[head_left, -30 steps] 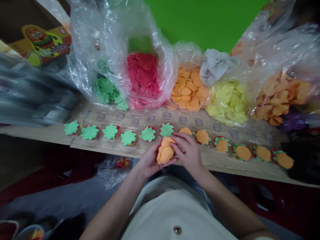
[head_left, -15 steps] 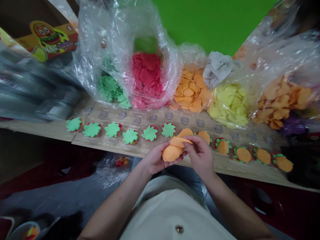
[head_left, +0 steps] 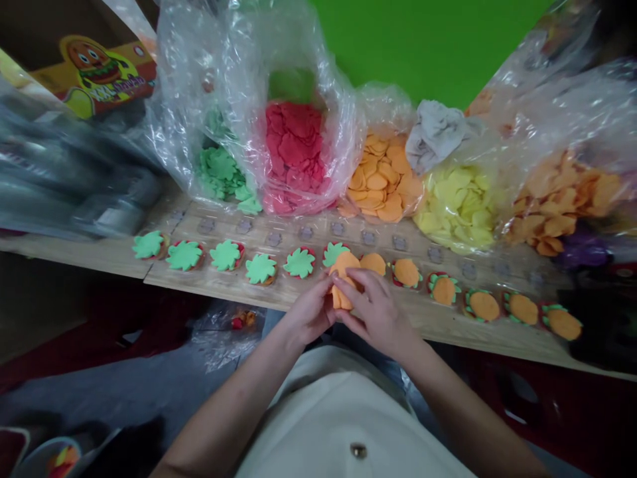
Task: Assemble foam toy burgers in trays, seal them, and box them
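Note:
My left hand (head_left: 309, 312) is closed around a small stack of flat, soft orange discs (head_left: 345, 263), held over the front edge of the table. My right hand (head_left: 381, 311) pinches the discs from the other side with its thumb and fingers; fingers hide part of the stack. Just beyond lies a row of small burger-like stacks in clear plastic trays. Those on the left have a green leaf-shaped piece (head_left: 300, 263) on top. Toward the right, an orange disc (head_left: 406, 273) tops each one, with green and red edges showing beneath.
Along the back stand clear bags of green pieces (head_left: 221, 174), red pieces (head_left: 294, 143), orange discs (head_left: 381, 179) and yellow pieces (head_left: 460, 206). A crumpled pale cloth (head_left: 432, 135) lies among them. Grey plastic packs (head_left: 74, 179) and a printed box (head_left: 107, 83) occupy the left.
Both hands have shifted slightly left. The orange discs, fanned apart before, now sit closer together and more upright. The rightmost green-topped stack is now partly covered; the orange-topped one beside it shows more.

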A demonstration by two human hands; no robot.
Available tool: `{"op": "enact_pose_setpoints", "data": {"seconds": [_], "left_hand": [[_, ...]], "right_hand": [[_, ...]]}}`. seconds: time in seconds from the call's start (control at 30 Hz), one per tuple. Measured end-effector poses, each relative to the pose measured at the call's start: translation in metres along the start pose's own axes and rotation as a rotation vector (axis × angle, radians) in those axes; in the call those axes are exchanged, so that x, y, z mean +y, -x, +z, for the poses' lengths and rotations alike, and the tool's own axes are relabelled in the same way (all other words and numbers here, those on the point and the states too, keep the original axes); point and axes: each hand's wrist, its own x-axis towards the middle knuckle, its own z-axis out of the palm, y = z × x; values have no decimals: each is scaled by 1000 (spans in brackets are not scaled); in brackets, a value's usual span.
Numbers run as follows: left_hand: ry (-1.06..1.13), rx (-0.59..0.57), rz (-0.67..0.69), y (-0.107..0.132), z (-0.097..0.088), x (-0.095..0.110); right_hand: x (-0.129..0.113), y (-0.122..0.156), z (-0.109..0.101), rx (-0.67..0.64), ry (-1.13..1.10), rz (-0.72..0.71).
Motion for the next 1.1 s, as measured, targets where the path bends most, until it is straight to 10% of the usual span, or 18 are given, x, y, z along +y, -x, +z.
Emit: {"op": "enact_pose_setpoints", "data": {"seconds": [0.27,0.47,0.67,0.9,1.1], "left_hand": [[12,-151,-198,8,-9,3],[-256,-258,-133,9,-10,1],[-189,-312,-211,9,-19,5],[-471,-80,23,11,-11,-1],[-476,-181,-70,37,-37,31]], "right_hand": [[11,18,-15,-91,-117,-101],[11,14,-27,-174,-420,227],[16,12,-12,108,-715,687],[6,4,-7,-2,-601,594],[46,-29,6,194,-762,832]]}}
